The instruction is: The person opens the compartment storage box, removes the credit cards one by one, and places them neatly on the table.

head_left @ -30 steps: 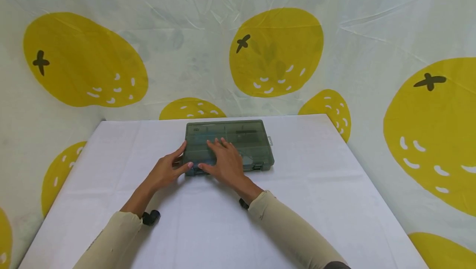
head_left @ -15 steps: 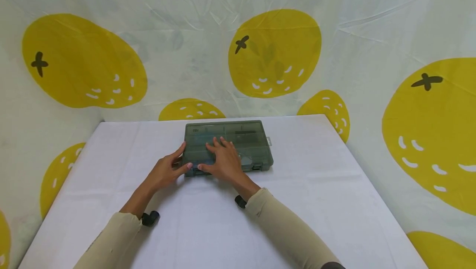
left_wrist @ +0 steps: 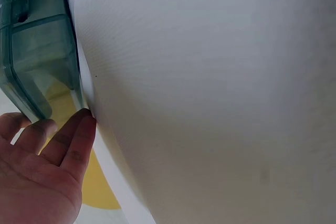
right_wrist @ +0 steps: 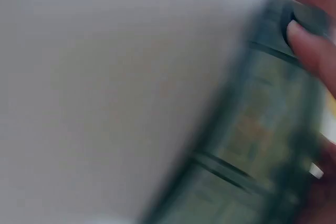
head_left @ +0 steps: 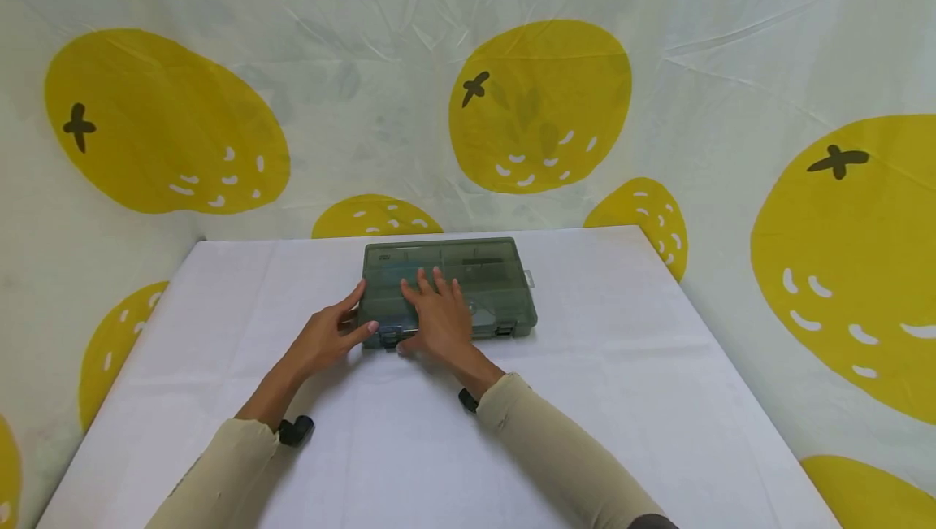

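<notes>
A translucent dark green plastic organizer box (head_left: 497, 297) lies on the table with its lid down. Dividers and a few blurry contents show through the lid. My left hand (head_left: 329, 336) holds the box's left end, thumb at the front left corner and fingers along the side; in the left wrist view those fingers (left_wrist: 79, 142) touch the end wall low down. Spread over the lid are the straight fingers of my right hand (head_left: 444, 322). Its thumb (right_wrist: 307, 48) presses at the left front latch (head_left: 391, 340). A second latch (head_left: 505, 328) sits at the front right.
White cloth covers the table (head_left: 621, 399), whose back edge runs just behind the box. A pale curtain (head_left: 351, 106) printed with yellow fruit hangs behind and at both sides. A small clear tab (head_left: 530, 279) sticks out from the box's right end.
My right thumb has moved down from the lid's front edge to the front of the left latch, and the right hand has turned slightly. The left hand and box keep their place.
</notes>
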Motion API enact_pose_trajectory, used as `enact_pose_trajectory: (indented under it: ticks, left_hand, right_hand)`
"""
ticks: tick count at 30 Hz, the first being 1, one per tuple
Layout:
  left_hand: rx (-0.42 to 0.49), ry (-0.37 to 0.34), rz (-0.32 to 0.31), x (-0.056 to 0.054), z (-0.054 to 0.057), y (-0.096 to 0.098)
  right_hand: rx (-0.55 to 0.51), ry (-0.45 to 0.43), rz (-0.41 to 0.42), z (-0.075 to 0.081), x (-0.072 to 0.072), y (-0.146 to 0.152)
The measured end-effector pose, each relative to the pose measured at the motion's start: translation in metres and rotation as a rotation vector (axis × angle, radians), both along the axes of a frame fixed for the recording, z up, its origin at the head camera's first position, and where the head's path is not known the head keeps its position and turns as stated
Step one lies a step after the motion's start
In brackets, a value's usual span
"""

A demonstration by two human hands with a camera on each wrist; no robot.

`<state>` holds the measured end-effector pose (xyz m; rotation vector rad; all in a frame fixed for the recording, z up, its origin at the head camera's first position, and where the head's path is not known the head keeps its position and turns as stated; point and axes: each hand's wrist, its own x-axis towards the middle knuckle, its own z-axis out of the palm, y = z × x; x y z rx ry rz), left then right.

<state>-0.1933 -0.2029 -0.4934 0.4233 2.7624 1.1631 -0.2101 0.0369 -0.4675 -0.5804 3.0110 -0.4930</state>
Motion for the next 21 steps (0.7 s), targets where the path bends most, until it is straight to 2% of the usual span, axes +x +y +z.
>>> enact_pose_trajectory:
  ticks: [2, 7, 10, 15, 21]
  left_hand:
    - [0.007, -0.003, 0.002, 0.001, 0.000, 0.000]
    - [0.015, 0.001, -0.007, 0.000, 0.000, 0.000]
    - [0.010, 0.000, -0.010, 0.000, 0.000, 0.000]
    - [0.011, 0.004, -0.015, -0.001, 0.000, -0.001]
    - [0.006, 0.010, -0.017, 0.000, 0.001, -0.001]
  right_hand:
    - [0.022, 0.010, 0.007, -0.002, 0.001, -0.001]
    - [-0.084, -0.009, 0.014, -0.001, 0.002, 0.002]
    - [-0.095, -0.018, 0.024, 0.000, 0.003, 0.004]
    - [-0.053, 0.000, 0.034, 0.000, 0.003, 0.004]
    - [0.015, 0.012, 0.104, -0.001, 0.003, 0.011]
